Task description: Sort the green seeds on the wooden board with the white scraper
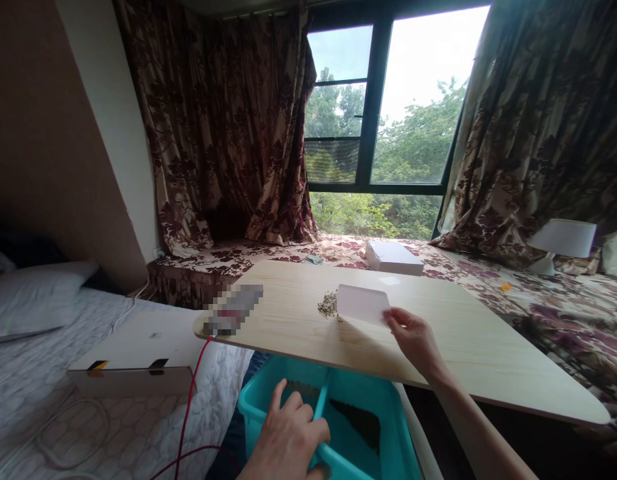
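My right hand (412,337) pinches the right edge of a thin, pale rectangular card (363,304) with rounded corners. The card is tilted, its lower edge close to the tabletop. Just left of it, a small heap of dark and light grains or seeds (328,305) lies on the light wooden table (288,283); a few loose bits are near the card. Below the table's near edge is a teal divided bin (358,460). My left hand (293,433) is closed over its near rim, fingers reaching into the left compartment. Dark material (358,421) lies in the right compartment.
A blurred-out object (236,309) with a red cable (192,387) is at the table's left end. A white box (138,350) rests on the bed at left. Behind the table, another white box (394,258) and a lamp (563,240) stand on the window seat.
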### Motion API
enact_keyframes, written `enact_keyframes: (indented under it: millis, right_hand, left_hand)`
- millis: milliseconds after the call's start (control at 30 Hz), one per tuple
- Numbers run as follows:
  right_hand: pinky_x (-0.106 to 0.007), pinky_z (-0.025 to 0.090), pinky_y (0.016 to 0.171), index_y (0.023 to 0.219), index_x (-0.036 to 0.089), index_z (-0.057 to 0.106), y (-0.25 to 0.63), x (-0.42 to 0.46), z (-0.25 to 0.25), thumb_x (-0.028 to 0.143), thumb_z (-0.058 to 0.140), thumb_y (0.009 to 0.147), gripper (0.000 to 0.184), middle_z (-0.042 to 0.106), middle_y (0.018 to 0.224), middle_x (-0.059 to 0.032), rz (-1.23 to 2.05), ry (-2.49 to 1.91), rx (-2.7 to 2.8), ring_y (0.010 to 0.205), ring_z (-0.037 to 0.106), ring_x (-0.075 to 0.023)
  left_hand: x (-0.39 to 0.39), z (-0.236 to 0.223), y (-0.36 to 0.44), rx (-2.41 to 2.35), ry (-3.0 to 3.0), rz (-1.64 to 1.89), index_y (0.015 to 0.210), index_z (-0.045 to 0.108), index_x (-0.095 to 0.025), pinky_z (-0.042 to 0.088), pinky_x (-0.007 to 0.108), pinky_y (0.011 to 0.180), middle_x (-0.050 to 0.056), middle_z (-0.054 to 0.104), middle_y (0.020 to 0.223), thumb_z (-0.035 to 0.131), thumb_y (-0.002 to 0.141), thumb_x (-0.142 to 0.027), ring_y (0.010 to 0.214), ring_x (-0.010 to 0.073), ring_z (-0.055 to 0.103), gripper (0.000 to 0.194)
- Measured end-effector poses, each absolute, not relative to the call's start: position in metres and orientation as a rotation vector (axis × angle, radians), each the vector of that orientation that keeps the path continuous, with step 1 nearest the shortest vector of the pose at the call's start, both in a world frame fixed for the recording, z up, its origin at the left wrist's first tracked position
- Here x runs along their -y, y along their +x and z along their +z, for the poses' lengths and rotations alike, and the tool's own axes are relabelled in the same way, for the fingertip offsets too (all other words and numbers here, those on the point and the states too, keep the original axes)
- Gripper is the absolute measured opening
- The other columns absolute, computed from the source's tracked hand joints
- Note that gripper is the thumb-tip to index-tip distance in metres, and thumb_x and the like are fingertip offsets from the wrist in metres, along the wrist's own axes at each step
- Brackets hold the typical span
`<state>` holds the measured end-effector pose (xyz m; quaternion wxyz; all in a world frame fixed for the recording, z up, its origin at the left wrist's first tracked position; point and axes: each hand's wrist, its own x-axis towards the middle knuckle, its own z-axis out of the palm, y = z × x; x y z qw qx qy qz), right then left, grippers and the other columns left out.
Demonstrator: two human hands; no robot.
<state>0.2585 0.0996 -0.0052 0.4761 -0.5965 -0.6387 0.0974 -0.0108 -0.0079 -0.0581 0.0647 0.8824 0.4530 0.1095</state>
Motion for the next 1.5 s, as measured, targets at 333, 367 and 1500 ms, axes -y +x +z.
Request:
enact_keyframes:
  millis: [333, 367, 1500]
  right_hand:
    - [-0.03, 0.051, 0.062, 0.077, 0.02, 0.072, 0.261, -0.093, 0.002, 0.043, 0.051, 0.077, 0.032, 0.075, 0.074, -0.0062, 0.283, -1.435, 1.556, 0.067, 0.069, -0.0227]
    - [-0.029, 0.051, 0.062, 0.078, 0.019, 0.072, 0.261, -0.094, 0.002, 0.043, 0.051, 0.077, 0.032, 0.075, 0.074, -0.0064, 0.282, -1.436, 1.553, 0.067, 0.069, -0.0227]
    - [-0.029, 0.052, 0.06, 0.079, 0.018, 0.073, 0.257, -0.1, -0.005, 0.044, 0.055, 0.075, 0.031, 0.075, 0.074, -0.0068, 0.344, -1.372, 1.516, 0.067, 0.069, -0.0222]
  left_hand:
    - [0.014, -0.039, -0.02, -1.436, 2.553, 0.378, 0.082, 0.061, -0.026, 0.016, 0.056, 0.106, -0.003, 0.06, 0.08, 0.067, 0.071, -0.026, 0.091, 0.0219, 0.054, 0.013]
    - [0.014, -0.036, -0.02, -1.447, 2.537, 0.382, 0.082, 0.06, -0.025, 0.016, 0.056, 0.107, -0.003, 0.06, 0.081, 0.067, 0.071, -0.025, 0.092, 0.0218, 0.054, 0.013]
    - [0.014, -0.025, -0.029, -1.527, 2.433, 0.38, 0.079, 0.061, -0.025, 0.011, 0.052, 0.109, -0.004, 0.06, 0.079, 0.068, 0.069, -0.019, 0.093, 0.0197, 0.054, 0.014]
